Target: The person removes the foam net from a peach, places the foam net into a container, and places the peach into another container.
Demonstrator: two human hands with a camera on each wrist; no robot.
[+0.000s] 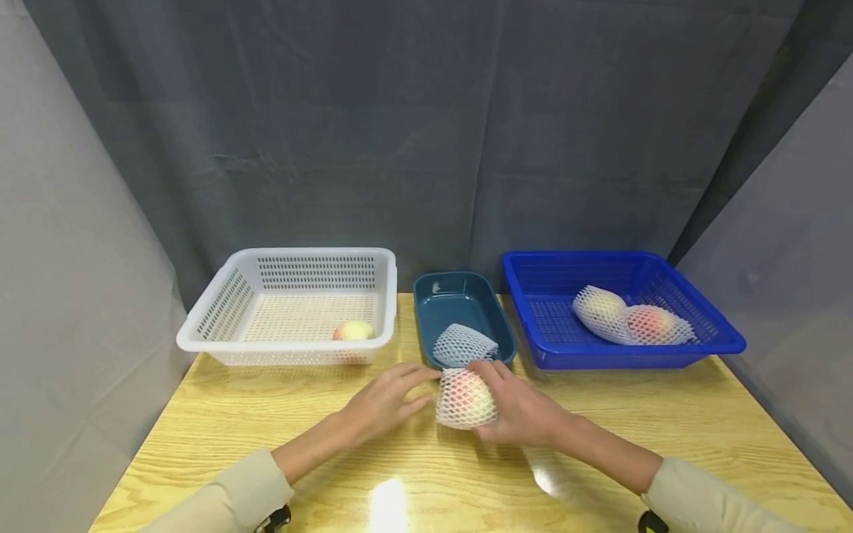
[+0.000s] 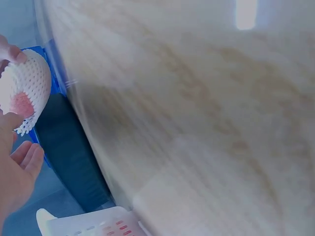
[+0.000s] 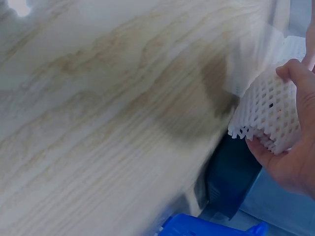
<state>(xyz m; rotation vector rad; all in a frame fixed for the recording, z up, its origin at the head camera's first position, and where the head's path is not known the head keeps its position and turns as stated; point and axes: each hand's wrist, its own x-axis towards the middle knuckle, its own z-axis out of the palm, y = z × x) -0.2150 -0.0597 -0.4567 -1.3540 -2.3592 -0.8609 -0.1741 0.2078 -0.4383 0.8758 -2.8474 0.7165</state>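
Observation:
A peach (image 1: pixel 472 400) in a white foam net sleeve is held over the table, just in front of the small teal tray. My right hand (image 1: pixel 523 407) grips it from the right side, thumb and fingers curled round the net (image 3: pixel 268 105). On the other side, my left hand (image 1: pixel 386 400) has its fingers extended, the fingertips at or very near the net's left edge; whether they touch cannot be told. The left wrist view also shows the netted peach (image 2: pixel 32 86) beside the left hand (image 2: pixel 17 172). Loose foam netting (image 1: pixel 464 344) lies in the teal tray (image 1: pixel 453 289).
At the left, a white basket (image 1: pixel 286 346) contains one bare peach (image 1: pixel 354 331). A blue basket (image 1: pixel 553 259) stands at the right with netted peaches (image 1: pixel 656 326) inside. Grey curtains (image 1: pixel 333 148) hang behind the wooden table (image 1: pixel 266 414).

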